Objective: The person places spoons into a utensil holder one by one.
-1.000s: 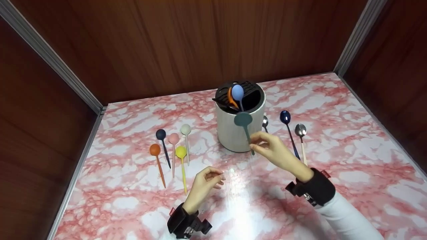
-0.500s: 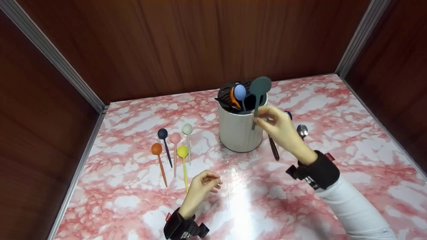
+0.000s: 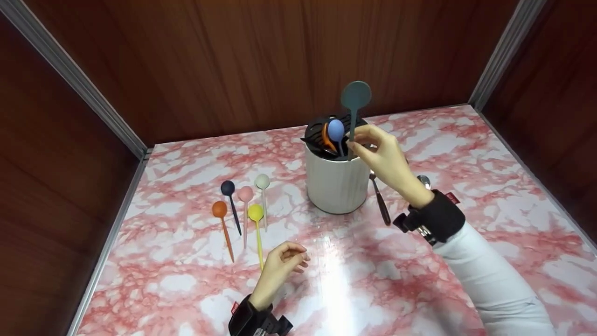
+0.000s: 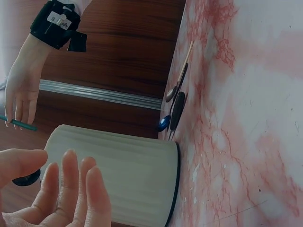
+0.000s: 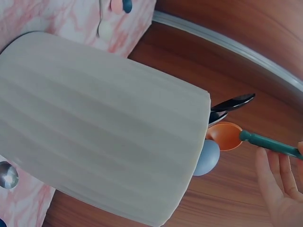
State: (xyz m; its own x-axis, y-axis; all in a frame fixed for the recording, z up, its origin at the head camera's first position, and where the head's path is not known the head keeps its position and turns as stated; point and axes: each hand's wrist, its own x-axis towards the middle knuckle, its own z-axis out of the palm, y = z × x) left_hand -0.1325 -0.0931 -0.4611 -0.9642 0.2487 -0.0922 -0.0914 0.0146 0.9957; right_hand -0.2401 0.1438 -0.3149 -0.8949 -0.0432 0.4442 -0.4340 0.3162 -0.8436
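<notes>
My right hand (image 3: 358,143) pinches the thin handle of a teal spoon (image 3: 355,95) and holds it upright, bowl up, its lower end at the open top of the white ribbed holder (image 3: 333,182). In the right wrist view the teal spoon's handle (image 5: 270,143) reaches from my fingers (image 5: 279,189) to the holder's (image 5: 94,137) rim. A light blue spoon (image 3: 336,130), an orange spoon (image 3: 326,136) and black utensils stand in the holder. My left hand (image 3: 298,255) rests on the table, loosely curled, holding nothing.
Several coloured spoons lie left of the holder: orange (image 3: 217,209), navy (image 3: 227,188), pink (image 3: 245,193), cream (image 3: 262,181), yellow (image 3: 255,213). A dark-handled spoon (image 3: 381,201) and a silver spoon (image 3: 423,179) lie to its right. Wooden walls enclose the marble table (image 3: 186,289).
My right hand has lifted the teal spoon from in front of the holder up to its rim, turning it upright. The left hand has barely moved.
</notes>
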